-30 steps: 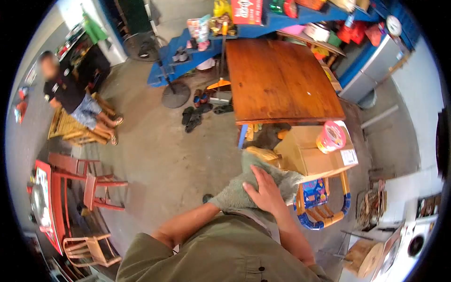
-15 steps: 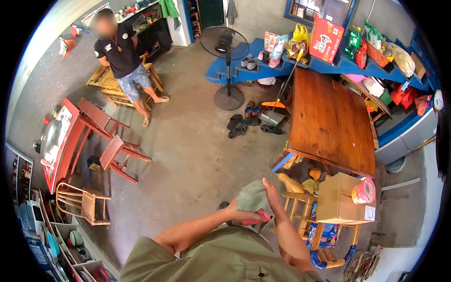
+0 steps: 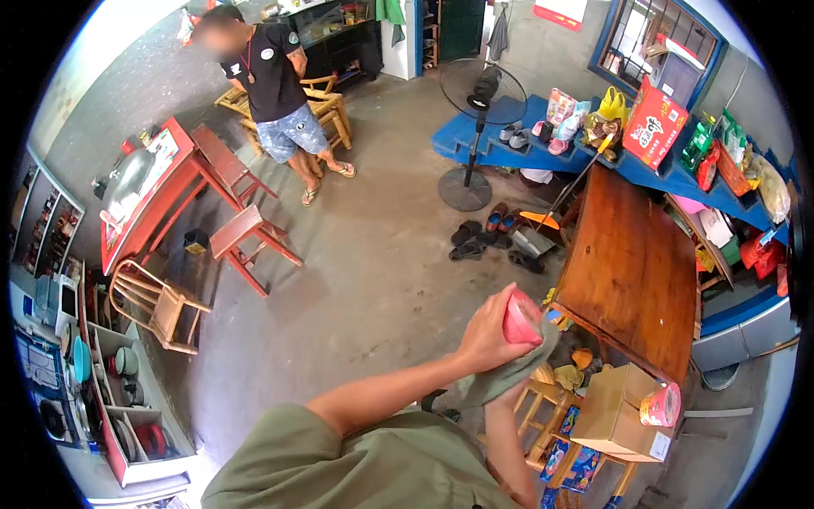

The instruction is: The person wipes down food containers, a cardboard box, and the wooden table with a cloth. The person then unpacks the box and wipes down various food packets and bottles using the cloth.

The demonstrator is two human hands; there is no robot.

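My left hand (image 3: 490, 332) is wrapped round a small pink cup (image 3: 520, 321), its rim turned up and to the right. Against the cup's lower right side lies a grey-green cloth (image 3: 500, 380). My right hand (image 3: 510, 392) is beneath this cloth and grips it, its fingers mostly covered. Both hands are close together in front of my body, above the floor and near the wooden table's front corner.
The brown wooden table (image 3: 632, 271) stands right. Nearer are a cardboard box (image 3: 615, 416) and a pink tub (image 3: 660, 405) over a bamboo chair. Shoes (image 3: 483, 240) and a fan (image 3: 466, 188) are ahead. A person (image 3: 280, 93) stands by a bamboo seat; red stools (image 3: 242, 231) are left.
My hands have moved right and up, with the pink cup raised and now uncovered above the cloth. The view has turned left. The other person's head has tilted down.
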